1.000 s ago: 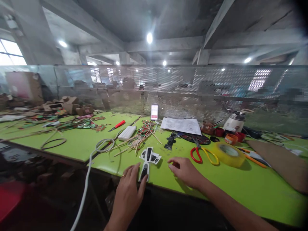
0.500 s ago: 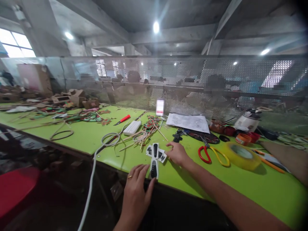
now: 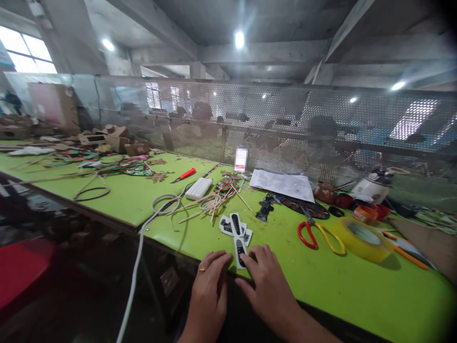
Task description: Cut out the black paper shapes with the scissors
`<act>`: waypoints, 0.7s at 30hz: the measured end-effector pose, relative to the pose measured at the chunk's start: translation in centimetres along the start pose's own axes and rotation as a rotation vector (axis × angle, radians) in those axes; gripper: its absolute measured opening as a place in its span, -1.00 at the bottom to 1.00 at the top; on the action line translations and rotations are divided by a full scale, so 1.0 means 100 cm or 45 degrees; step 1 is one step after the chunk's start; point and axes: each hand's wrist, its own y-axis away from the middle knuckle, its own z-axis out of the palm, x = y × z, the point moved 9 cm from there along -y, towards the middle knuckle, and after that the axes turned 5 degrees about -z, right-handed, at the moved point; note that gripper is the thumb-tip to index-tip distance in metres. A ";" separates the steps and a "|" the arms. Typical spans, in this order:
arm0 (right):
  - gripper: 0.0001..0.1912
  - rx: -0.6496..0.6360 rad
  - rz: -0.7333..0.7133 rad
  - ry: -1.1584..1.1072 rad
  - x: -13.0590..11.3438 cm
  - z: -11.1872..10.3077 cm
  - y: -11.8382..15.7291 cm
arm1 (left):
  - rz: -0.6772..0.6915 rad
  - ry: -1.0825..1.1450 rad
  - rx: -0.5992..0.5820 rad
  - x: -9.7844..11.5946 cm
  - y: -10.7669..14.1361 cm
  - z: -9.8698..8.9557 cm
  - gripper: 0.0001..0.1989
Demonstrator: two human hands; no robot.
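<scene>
Near the table's front edge, a white paper cutout with black printing (image 3: 239,245) stands lengthwise, its near end at the edge. More white-and-black cutouts (image 3: 246,235) lie partly beneath its far end. My right hand (image 3: 269,278) is at the cutout's near end, index fingertip touching its right side, fingers apart and thumb below the edge. To the left of the cutout, my left hand (image 3: 210,286), with a ring, rests its extended fingers at the table edge, holding nothing visible. A black cut-out figure (image 3: 264,209) lies farther back.
Red-and-yellow-handled scissors (image 3: 309,233) and a big tape roll (image 3: 364,239) lie right. Thin sticks (image 3: 212,207), a white power strip (image 3: 199,188) and a red-handled knife (image 3: 185,175) are behind. A white cable (image 3: 137,267) hangs over the edge. A perforated screen (image 3: 285,119) borders the back.
My right hand has come back from beside the black figure to the near end of the cutout. My left hand has shifted slightly right, and the view has shifted a little.
</scene>
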 end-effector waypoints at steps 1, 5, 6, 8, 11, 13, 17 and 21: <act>-0.70 0.015 -0.006 -0.009 0.001 0.000 0.001 | -0.024 0.031 0.005 -0.001 0.000 -0.002 -0.67; -0.73 0.094 -0.007 -0.066 0.002 0.000 0.005 | -0.080 0.128 0.022 0.003 -0.001 -0.005 -0.70; -0.72 0.114 -0.002 -0.087 0.002 0.000 0.006 | -0.096 0.158 0.024 0.005 -0.001 -0.004 -0.70; -0.68 0.153 0.009 -0.143 0.003 0.000 0.007 | -0.171 0.252 0.001 0.009 -0.005 0.001 -0.70; -0.57 0.224 0.052 -0.250 0.010 -0.004 0.002 | -0.407 0.551 -0.092 0.011 -0.015 0.016 -0.70; -0.58 0.275 0.097 -0.317 0.019 -0.009 -0.004 | -0.503 0.807 -0.139 0.014 -0.024 0.026 -0.73; -0.83 0.393 0.258 -0.437 0.051 -0.018 -0.017 | -0.488 0.843 -0.163 0.012 -0.044 0.032 -0.77; -0.78 0.427 0.424 -0.641 0.081 -0.017 -0.023 | -0.276 0.202 -0.224 0.000 -0.067 0.033 -0.72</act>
